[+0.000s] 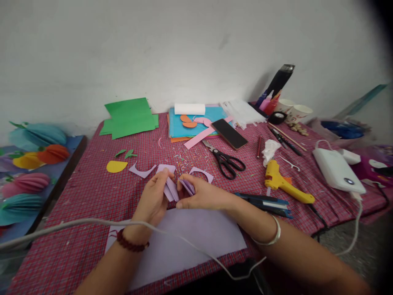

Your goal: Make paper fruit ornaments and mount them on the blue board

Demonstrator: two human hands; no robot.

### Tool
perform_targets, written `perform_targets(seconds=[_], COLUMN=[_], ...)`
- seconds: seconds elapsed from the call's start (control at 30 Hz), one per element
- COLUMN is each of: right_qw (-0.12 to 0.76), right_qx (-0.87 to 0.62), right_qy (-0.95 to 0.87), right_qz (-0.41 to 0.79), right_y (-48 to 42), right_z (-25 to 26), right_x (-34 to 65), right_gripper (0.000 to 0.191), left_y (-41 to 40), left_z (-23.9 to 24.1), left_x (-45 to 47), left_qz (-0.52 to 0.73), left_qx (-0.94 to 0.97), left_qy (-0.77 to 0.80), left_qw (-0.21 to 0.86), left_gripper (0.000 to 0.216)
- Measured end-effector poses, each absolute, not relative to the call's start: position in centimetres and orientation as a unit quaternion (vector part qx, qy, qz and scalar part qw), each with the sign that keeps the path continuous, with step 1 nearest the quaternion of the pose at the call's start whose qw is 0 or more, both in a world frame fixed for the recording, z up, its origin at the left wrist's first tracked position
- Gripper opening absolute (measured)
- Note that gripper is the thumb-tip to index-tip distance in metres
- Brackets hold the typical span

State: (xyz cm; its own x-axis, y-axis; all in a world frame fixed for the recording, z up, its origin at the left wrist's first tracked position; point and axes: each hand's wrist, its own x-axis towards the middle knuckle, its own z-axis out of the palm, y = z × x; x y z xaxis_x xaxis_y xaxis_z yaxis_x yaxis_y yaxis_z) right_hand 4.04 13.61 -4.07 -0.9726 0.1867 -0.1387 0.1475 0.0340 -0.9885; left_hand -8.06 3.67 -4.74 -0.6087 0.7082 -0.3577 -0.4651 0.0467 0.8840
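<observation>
My left hand [153, 198] and my right hand [201, 194] meet over the middle of the red checked table [92, 192]. Both pinch folded lilac paper pieces [176, 189], the left on one folded piece, the right on a small stack beside it. A large lilac sheet [190, 241] lies under my wrists at the near edge. Lilac offcuts [141, 171] and an arched scrap [202, 172] lie just beyond my fingers. A white cable [92, 223] crosses in front of my left forearm.
Black scissors [227, 160], a yellow glue gun [281, 182] and a dark stapler [264, 201] lie right of my hands. Green paper [130, 116], a blue and orange paper stack [196, 123], a phone [229, 133] and a white power bank [336, 170] sit farther back. Paper fruit shapes [27, 180] fill the left side.
</observation>
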Motion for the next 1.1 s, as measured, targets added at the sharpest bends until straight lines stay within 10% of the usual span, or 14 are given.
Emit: perform_targets(seconds=[1.1], right_qw=[0.173], right_qx=[-0.192], right_qy=[-0.743], right_qz=[0.617], right_y=[13.7], right_z=[-5.2], right_x=[3.4], right_gripper=[0.012], left_y=[3.5], left_z=[-4.9], left_x=[-8.0], left_qz=[0.685], left_qx=[0.078], left_qy=[0.547], left_qw=[0.475], left_gripper=[0.044])
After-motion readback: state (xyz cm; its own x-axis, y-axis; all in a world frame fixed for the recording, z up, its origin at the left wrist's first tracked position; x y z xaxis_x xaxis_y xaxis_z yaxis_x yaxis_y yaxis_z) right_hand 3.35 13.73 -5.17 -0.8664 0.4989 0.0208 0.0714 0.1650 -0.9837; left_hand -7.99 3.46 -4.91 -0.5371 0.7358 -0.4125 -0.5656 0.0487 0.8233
